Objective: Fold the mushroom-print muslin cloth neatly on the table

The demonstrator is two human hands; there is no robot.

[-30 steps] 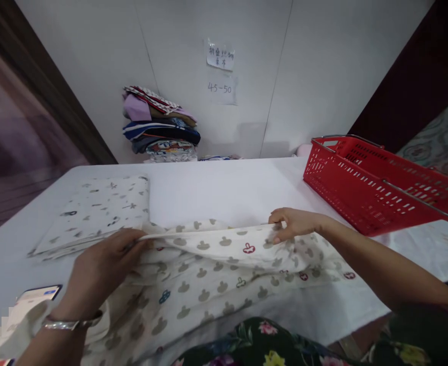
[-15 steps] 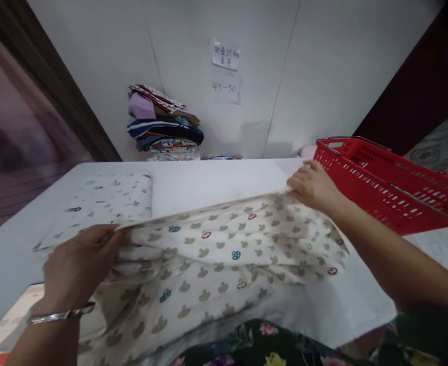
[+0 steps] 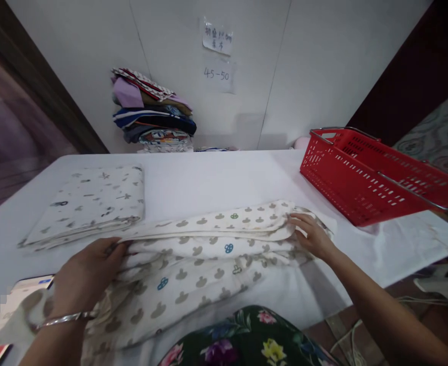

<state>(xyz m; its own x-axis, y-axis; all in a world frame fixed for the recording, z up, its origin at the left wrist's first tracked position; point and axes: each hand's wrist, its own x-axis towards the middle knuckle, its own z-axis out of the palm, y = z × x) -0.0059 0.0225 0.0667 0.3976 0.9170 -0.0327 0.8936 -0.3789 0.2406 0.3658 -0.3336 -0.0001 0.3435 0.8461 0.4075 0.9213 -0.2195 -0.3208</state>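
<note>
A cream cloth with a mouse-head print (image 3: 209, 249) lies in folded layers on the white table (image 3: 216, 178) in front of me. My left hand (image 3: 85, 272), a silver bangle on its wrist, grips the cloth's left end with curled fingers. At the right end my right hand (image 3: 311, 235) pinches the edges of the layers. The cloth's near part hangs over the table's front edge towards my floral garment.
A folded white cloth with small dark prints (image 3: 90, 203) lies at the left. A red plastic basket (image 3: 369, 173) stands at the right. A pile of folded fabrics (image 3: 151, 114) sits against the back wall. A phone (image 3: 26, 287) lies near my left wrist.
My right hand carried the cloth's edge up and away toward the basket, then came back down to the right end. The cloth now lies in flatter layers. My left hand stayed at the left end.
</note>
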